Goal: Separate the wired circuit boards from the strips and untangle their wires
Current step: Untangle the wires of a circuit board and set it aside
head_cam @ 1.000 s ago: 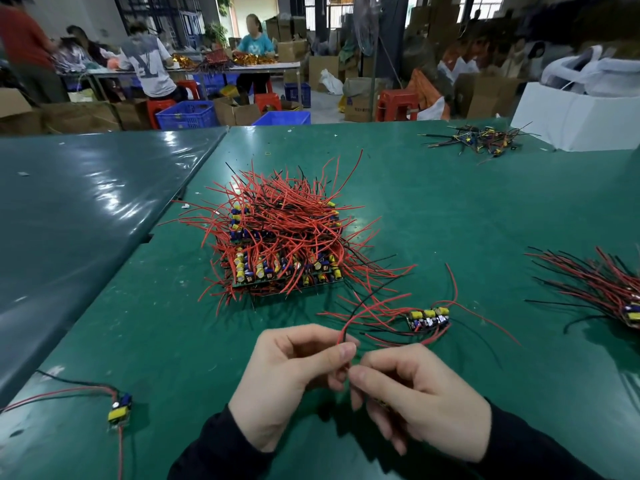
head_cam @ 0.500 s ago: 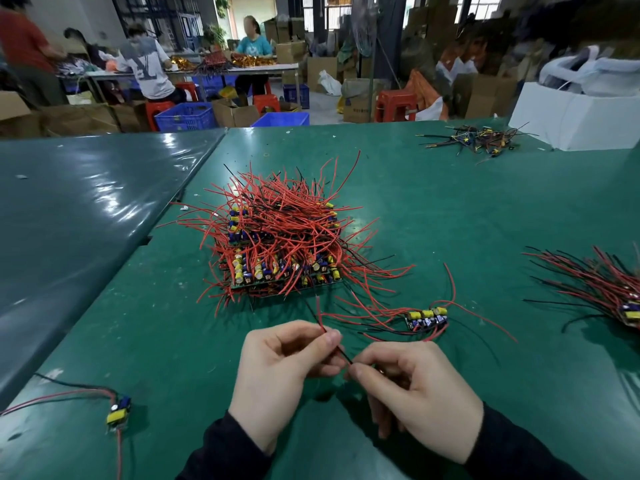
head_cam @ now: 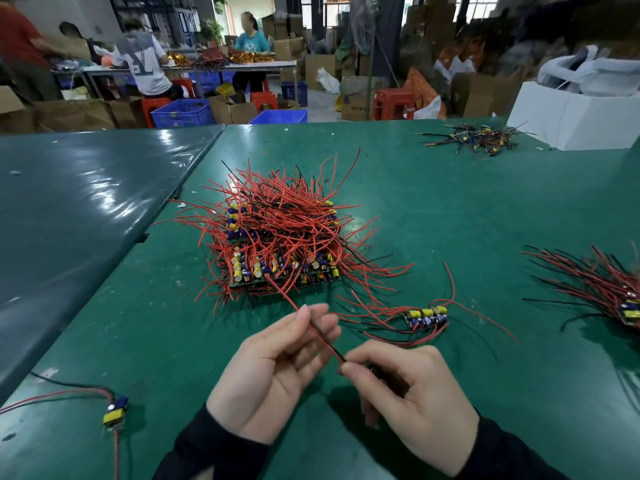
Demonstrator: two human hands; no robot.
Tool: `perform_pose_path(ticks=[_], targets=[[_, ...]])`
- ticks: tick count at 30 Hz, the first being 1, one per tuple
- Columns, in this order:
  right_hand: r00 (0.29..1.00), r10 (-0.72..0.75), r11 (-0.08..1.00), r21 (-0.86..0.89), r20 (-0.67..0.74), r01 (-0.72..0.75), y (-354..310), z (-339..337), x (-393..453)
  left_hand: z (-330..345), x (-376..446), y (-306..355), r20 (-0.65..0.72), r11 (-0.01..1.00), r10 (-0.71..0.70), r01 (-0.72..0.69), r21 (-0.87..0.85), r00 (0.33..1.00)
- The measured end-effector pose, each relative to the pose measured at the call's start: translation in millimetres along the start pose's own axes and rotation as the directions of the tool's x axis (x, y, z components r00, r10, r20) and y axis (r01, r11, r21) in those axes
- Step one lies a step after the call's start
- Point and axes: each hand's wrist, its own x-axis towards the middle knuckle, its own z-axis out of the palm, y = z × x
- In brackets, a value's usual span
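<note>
A big tangle of red and black wires over stacked circuit board strips [head_cam: 277,244] lies mid-table. A short strip of three boards [head_cam: 427,318] with loose wires sits right of my hands. My right hand [head_cam: 412,400] pinches one red-and-black wire [head_cam: 322,337] at its near end; whatever else it holds is hidden under the fingers. The wire runs straight up-left across the relaxed, palm-up fingers of my left hand [head_cam: 273,375] toward the pile's front edge.
A single wired board [head_cam: 116,410] lies near the front left. A bundle of wired boards [head_cam: 602,289] sits at the right edge, a smaller heap [head_cam: 474,138] far right beside a white box [head_cam: 571,116]. A darker table [head_cam: 69,209] adjoins on the left.
My left hand let go of its pinch and opened palm up. The wire, earlier bent between both hands, now stretches straight over the left fingers toward the pile.
</note>
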Motion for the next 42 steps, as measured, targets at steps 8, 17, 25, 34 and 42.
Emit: perform_pose_path(ticks=[8,17,25,34,42], targets=[[0.999,-0.044,0.995,-0.087,-0.017,0.042,5,-3,2,-2,1,2,0.005,0.994,-0.013,0.014,-0.105,1.000],[0.998,-0.056,0.971,-0.232,0.004,0.055,7,-8,5,-5,2,6,0.068,0.991,-0.005,0.014,-0.131,0.998],[0.998,-0.041,0.948,-0.314,0.048,0.054,8,-13,7,-9,1,8,0.106,0.992,0.023,-0.009,-0.128,0.994],[0.997,-0.034,0.936,-0.347,0.072,0.057,10,-16,8,-9,1,11,0.069,0.977,0.039,-0.023,-0.214,0.997],[0.986,0.162,0.986,-0.052,0.035,-0.160,9,-9,7,-10,3,11,0.139,0.982,0.140,-0.119,-0.150,0.980]])
